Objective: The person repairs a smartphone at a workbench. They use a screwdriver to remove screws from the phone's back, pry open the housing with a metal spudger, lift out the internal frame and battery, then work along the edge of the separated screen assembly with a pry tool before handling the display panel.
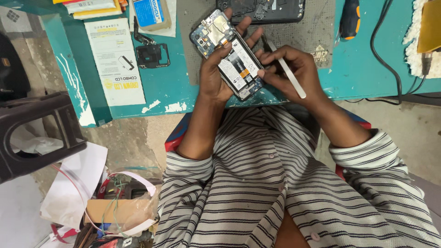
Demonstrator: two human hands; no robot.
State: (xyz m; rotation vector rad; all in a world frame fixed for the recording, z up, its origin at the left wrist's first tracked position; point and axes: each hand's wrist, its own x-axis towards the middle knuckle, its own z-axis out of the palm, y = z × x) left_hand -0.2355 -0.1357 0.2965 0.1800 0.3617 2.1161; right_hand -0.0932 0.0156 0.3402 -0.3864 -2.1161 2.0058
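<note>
Right over the near edge of the teal surface [174,82], the head view shows the left hand [216,78] cupping an opened smartphone [232,55] from beneath, its fingers [250,37] wrapped round the far side so the phone's bare insides face up. The phone lies tilted, its camera end pointing far and left, its lower end near and right. The right hand [294,73] sits just beside it on the right, fingers pinched closed on a slim white pry tool [287,71]; the tool's far tip meets the phone's right edge, while its other end angles near and right. Beyond the hands a grey work mat [317,32] carries a dark phone back cover [266,9]. Left of the mat rest a small black camera frame piece [152,55], a white printed packaging sleeve [115,59] and a blue box [149,13]. At the far right lie an orange-and-black screwdriver handle [350,18] and black cables [390,55].
</note>
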